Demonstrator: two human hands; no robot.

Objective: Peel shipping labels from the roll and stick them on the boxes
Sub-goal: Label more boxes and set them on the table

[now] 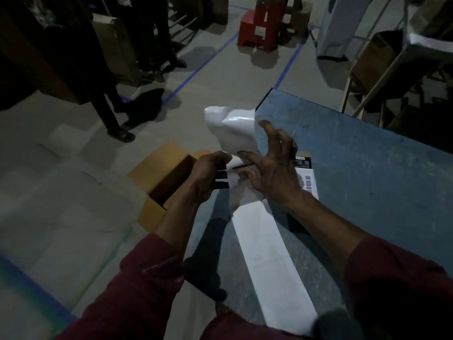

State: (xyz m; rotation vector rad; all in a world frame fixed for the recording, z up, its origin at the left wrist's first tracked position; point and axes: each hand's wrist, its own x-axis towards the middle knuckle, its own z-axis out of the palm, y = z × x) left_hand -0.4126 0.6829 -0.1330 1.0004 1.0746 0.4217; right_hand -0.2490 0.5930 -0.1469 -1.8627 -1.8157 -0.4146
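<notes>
Red plastic stool stands far centre on grey floor marked with blue tape lines. Bystander's dark trousered legs far left.

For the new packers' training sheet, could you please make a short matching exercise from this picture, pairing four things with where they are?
Things:
1. open cardboard box
2. red plastic stool
3. white backing strip
4. left hand

Places:
A. lying along the blue table
B. far across the floor, near the blue floor tape
C. on the floor beside the table's left edge
D. gripping the printed label's left edge

Pairs: 1-C, 2-B, 3-A, 4-D
</notes>
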